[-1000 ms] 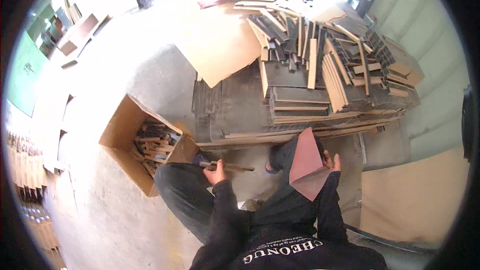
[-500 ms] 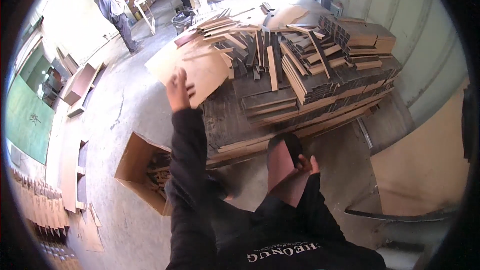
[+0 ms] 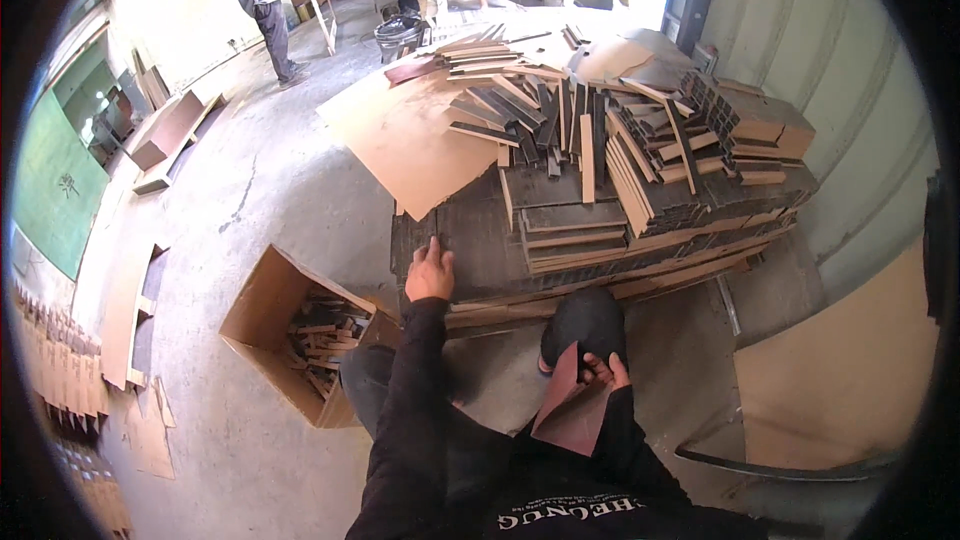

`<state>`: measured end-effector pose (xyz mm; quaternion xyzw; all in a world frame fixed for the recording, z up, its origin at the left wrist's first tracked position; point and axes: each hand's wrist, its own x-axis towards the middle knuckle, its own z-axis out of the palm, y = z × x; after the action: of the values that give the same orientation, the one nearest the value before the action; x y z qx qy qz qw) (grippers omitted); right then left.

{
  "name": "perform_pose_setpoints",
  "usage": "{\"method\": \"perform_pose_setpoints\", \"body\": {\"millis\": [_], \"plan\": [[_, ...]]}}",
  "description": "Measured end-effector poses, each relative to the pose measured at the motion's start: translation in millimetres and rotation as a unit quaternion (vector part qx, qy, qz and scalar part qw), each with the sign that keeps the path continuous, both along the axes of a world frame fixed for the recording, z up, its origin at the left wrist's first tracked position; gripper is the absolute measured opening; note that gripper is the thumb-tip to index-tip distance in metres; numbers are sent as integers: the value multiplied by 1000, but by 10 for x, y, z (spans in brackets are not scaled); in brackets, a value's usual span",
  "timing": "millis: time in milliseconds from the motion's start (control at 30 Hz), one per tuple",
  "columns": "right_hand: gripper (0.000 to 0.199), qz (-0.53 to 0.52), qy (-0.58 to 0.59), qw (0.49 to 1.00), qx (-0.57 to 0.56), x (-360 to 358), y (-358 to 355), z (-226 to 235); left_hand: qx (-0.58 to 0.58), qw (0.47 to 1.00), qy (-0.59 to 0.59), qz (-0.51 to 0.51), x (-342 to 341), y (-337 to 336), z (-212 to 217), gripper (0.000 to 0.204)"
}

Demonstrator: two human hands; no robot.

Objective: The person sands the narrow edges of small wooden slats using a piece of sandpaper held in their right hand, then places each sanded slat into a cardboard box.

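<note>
My left hand (image 3: 430, 274) is over the near left part of the dark board surface (image 3: 465, 240), its fingers stretched forward and nothing visible in them. Whether the fingertips touch the board I cannot tell. Close to my body, my right hand (image 3: 607, 372) grips the edge of a reddish-brown sheet (image 3: 572, 422) that is bent along its length, in front of my knee. Beyond my left hand lies a large tan sheet (image 3: 410, 145). Loose dark-and-tan strips (image 3: 588, 155) are heaped on the stack to its right.
An open cardboard box (image 3: 262, 340) with small wooden offcuts stands on the floor at left. Bundled strips (image 3: 760, 120) are piled at the far right of the stack. A large tan panel (image 3: 840, 360) leans at right. Another person (image 3: 270, 15) stands at the back left.
My left hand has come back toward me, from above the tan sheet down to the dark board. My right hand keeps the reddish-brown sheet, now slightly lower. The view has shifted a little.
</note>
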<state>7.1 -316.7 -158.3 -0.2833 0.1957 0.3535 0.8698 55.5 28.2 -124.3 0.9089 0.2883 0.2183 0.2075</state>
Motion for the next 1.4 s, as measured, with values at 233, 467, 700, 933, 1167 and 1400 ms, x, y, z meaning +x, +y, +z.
{"method": "perform_pose_setpoints", "body": {"millis": [233, 467, 700, 933, 1167, 1400], "plan": [[46, 64, -45, 997, -9, -4, 167, 195, 36, 999, 28, -1, -14, 17, 153, 42], [46, 111, -108, 986, -59, -4, 256, 279, 6, 999, -14, -33, -47, 13, 29, 53], [47, 103, -79, 991, -18, -23, 498, 428, -193, 957, -204, -67, -237, 482, -343, 50], [50, 42, -37, 995, 82, 35, 880, 1093, -637, 711, -253, -159, -1322, -529, -160, 39], [45, 136, -85, 975, 153, 132, 1341, 1125, -556, 753, -347, 55, -1115, -497, -345, 28], [46, 97, -99, 988, 72, 77, 1232, 981, -219, 947, -232, 42, -815, -322, -92, 54]]}}
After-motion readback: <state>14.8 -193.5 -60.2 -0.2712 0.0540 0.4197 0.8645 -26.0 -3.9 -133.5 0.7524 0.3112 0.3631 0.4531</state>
